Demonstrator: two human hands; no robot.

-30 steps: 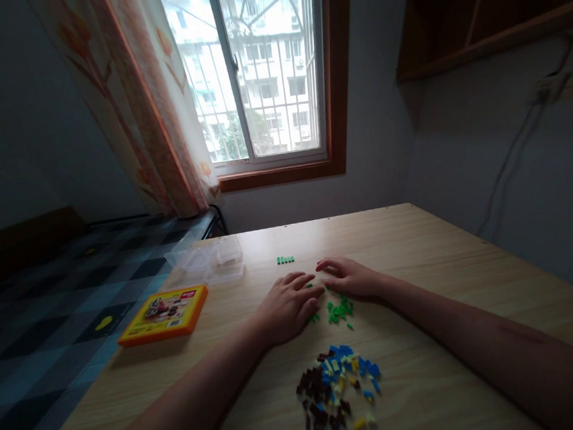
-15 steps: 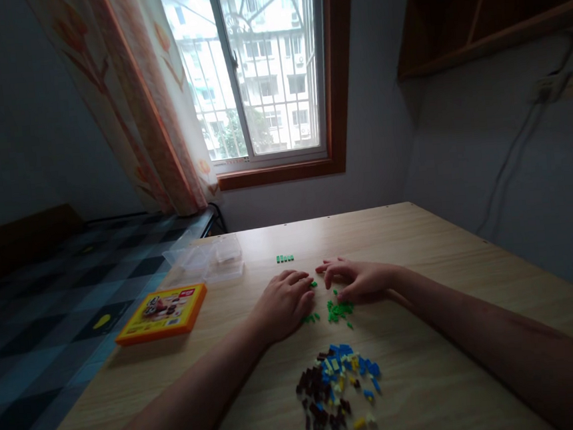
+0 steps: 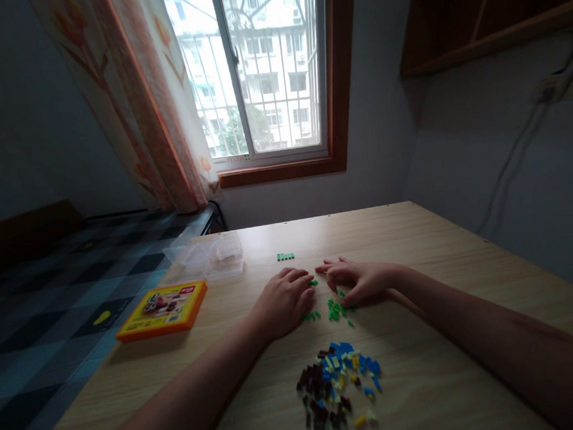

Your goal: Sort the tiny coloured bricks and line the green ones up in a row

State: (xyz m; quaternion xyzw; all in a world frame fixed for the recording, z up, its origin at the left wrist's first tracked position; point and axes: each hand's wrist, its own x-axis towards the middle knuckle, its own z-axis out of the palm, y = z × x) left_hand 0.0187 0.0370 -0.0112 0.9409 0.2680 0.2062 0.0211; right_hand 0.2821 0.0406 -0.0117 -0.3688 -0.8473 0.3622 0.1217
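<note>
Wood-grain table (image 3: 429, 242) carries it all, incl. the green pile (image 3: 333, 310), landmark here. R hand (image 3: 362, 280) is at the pile's far right edge, index curled, thumb down by the pcs; can't tell if anything's pinched (too small, partly hidden). L hand (image 3: 284, 300) rests palm-down left of the pile, fingers loosely bent. Loose green pcs (image 3: 311, 316) lie by its thumb, left of the pile; a green pc (image 3: 313, 282) sits at its fingertips, far-left of the pile, can't tell if gripped. To handle these well, I'd say: thumb + index tips, one pc at a time, light touch, L hand steady so loose ones don't get swept.

Around: bed (image 3: 50, 323), checked cover, well left of the pile, no obstacle. Yellow-orange box (image 3: 164, 309) lies flat, left; clear trays (image 3: 225, 268) beyond-left. Mixed pile (image 3: 315, 380) (brown, blue, yellow, cream) is just nearside; a dragged wrist could mix colours, prob. main hazard. Green row (image 3: 285, 256) stands beyond-left of the pile, past L fingers; a low reach might knock it.
</note>
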